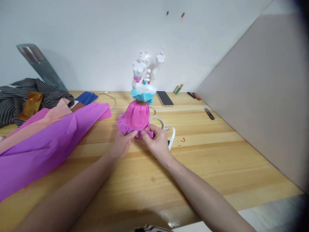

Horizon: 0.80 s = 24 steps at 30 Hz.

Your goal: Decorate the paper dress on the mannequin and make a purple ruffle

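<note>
In the middle of the table stands a white figurine (139,68) with a turquoise paper layer (143,95) below it and a pink paper skirt (138,115) at the bottom. A pleated purple paper strip (124,125) runs around the skirt's lower edge. My left hand (123,141) pinches the strip at the front of the hem. Close beside it, my right hand (156,141) is closed on the strip's flat end, thumb on top. Behind my right hand, a roll of tape (158,122) lies partly hidden.
Purple paper sheets (55,138) and a striped cloth (36,84) cover the left side, near a tilted bottle (43,66). At the back lie a blue folded piece (85,98), a cable (113,98) and a phone (164,98). Small snips (209,113) lie near the right partition (263,96).
</note>
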Motion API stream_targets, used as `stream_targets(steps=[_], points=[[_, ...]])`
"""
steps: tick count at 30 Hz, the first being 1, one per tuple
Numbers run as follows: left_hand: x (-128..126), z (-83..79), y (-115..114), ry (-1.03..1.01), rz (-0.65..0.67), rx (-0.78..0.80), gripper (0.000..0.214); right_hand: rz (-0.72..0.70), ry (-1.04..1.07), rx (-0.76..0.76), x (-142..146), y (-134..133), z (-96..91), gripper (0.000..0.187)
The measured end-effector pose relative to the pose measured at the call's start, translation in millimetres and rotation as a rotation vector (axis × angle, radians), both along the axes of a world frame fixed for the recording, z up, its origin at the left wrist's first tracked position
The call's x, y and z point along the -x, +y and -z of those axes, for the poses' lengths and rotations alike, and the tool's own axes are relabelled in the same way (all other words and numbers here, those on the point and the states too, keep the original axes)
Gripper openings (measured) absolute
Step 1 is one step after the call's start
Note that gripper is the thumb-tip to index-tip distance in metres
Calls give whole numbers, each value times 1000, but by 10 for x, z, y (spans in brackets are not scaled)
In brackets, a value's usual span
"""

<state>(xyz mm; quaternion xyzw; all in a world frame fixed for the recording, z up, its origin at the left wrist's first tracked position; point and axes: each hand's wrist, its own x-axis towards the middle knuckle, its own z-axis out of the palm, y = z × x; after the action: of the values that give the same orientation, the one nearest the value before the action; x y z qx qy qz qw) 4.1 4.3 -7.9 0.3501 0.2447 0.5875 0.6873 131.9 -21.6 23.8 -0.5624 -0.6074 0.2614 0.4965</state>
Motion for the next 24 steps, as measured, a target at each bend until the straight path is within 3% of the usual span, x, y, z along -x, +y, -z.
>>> stream_targets(steps=[6, 12, 17, 22, 24], points=[[57, 3, -56, 92, 117, 51, 36, 20, 54, 32, -14, 29, 7, 22], [66, 50, -20, 182, 80, 18, 24, 13, 94, 26, -38, 45, 5, 23], [73, 112, 4, 204, 61, -26, 29, 0, 134, 36, -42, 49, -2, 21], [60, 35, -59, 150, 175, -17, 43, -14, 154, 50, -39, 42, -14, 20], [19, -27, -71, 92, 159, 7, 43, -30, 141, 51, -40, 37, -24, 20]])
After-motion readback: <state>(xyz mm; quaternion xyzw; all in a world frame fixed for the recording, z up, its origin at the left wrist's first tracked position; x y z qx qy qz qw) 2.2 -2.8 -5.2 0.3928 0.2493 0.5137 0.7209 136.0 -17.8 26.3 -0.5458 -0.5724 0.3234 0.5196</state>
